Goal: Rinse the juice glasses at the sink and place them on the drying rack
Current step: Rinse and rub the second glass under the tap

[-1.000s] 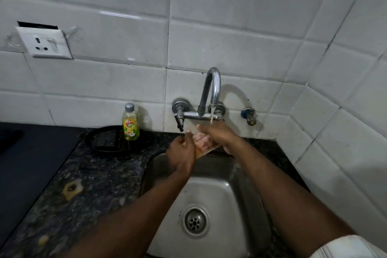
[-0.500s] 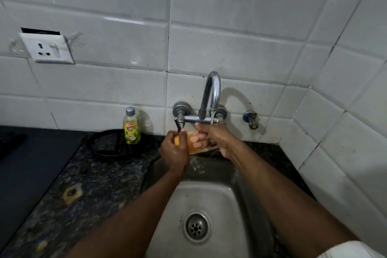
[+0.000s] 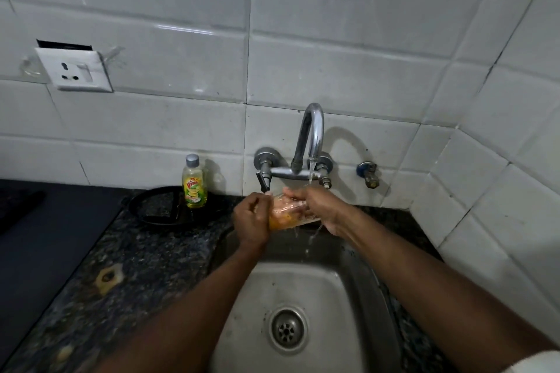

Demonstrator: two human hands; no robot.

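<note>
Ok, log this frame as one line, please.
phase: rinsing | left hand: holding glass | right hand: holding glass | tap: running | sink: water falling in | rack: not in view

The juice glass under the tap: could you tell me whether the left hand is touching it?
Touching. The head view shows the left hand closed against one end of the juice glass, with no gap, while the right hand grips the other end.

The glass [image 3: 285, 215] I hold is clear with an orange tint at its lower end. My counter [image 3: 127, 275] is dark speckled stone with pale yellowish patches. The soap bottle [image 3: 194, 183] is yellow-green, grey-capped, its label red and green. Wall tiles [image 3: 181, 9] are glossy white; sink [image 3: 306, 288] and tap [image 3: 309, 136] silvery steel.
</note>
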